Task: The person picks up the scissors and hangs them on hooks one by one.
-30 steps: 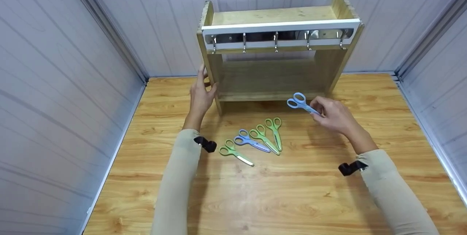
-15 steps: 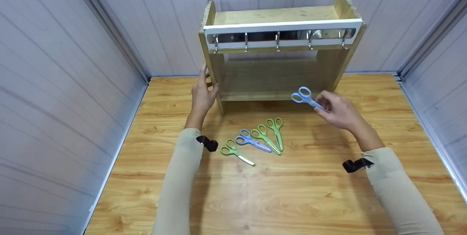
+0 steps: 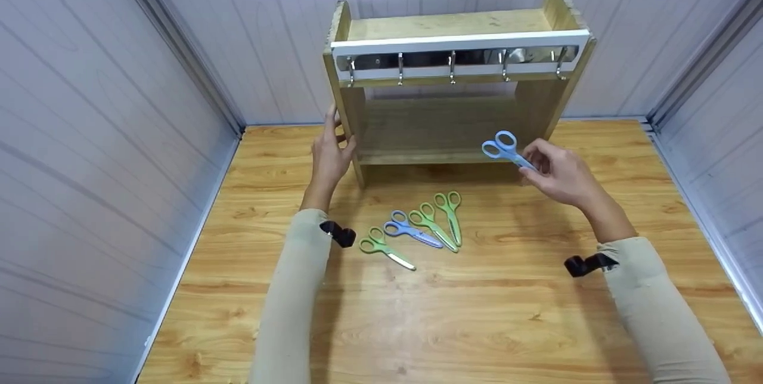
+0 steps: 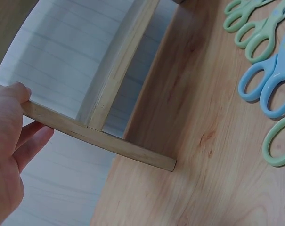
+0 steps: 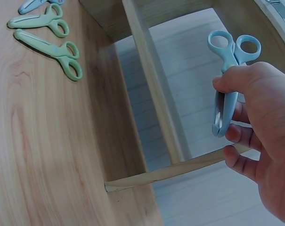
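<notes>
Now the right hand (image 3: 557, 172) pinches two-looped light-blue plastic scissors (image 5: 230, 59), the left hand (image 3: 329, 157) grips the boxy tan wooden rack (image 3: 441, 127), and carrying, it seems, needs a steady pinch next.

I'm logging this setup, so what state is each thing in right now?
Held blue scissors: closed, off the table, handles up
Leftmost green scissors: closed, lying flat
Lying blue scissors: closed, flat
Middle green scissors: closed, flat
Rightmost green scissors: closed, flat
Five hooks: nothing hanging
Wooden rack: standing upright
Left hand: gripping rack's side
Right hand: pinching scissors' blade end
</notes>
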Demonstrator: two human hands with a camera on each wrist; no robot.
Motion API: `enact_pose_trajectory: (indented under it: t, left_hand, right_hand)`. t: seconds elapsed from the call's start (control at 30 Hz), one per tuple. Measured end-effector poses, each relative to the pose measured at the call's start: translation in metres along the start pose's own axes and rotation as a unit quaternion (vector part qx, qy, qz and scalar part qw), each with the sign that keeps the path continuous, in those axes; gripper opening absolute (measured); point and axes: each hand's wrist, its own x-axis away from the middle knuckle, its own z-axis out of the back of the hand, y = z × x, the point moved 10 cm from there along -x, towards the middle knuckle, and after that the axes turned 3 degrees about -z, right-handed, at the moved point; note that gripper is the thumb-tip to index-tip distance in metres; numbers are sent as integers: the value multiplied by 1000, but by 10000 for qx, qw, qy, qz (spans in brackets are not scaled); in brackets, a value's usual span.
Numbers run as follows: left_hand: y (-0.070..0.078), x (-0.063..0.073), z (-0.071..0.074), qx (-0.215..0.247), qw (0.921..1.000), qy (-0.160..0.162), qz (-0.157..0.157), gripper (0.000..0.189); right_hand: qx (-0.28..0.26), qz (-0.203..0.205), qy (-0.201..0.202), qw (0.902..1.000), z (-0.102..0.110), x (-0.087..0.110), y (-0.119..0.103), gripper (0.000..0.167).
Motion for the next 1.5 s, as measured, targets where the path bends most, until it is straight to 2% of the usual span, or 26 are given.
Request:
enact_pose_trajectory:
  t: [0.23,0.7,1.13,1.5]
  left_hand:
    - [-2,-1,-1,132,9999,-55,-17,76]
    - [2,0,0,130,9998,-22,-129,76]
    - [0,2,0,146,9999,14,-74,77]
    - [1,1,0,186,9998,70,-46,75]
  right_hand:
    - [-48,-6,91,9999,7,-3,-3,14]
    - [-721,-109,306,9969,25,-11,-7,14]
    - [-737,-150,519,9958,39,-13,-10,14]
    - [-898,-283,815,9922,60,-13,-8,15]
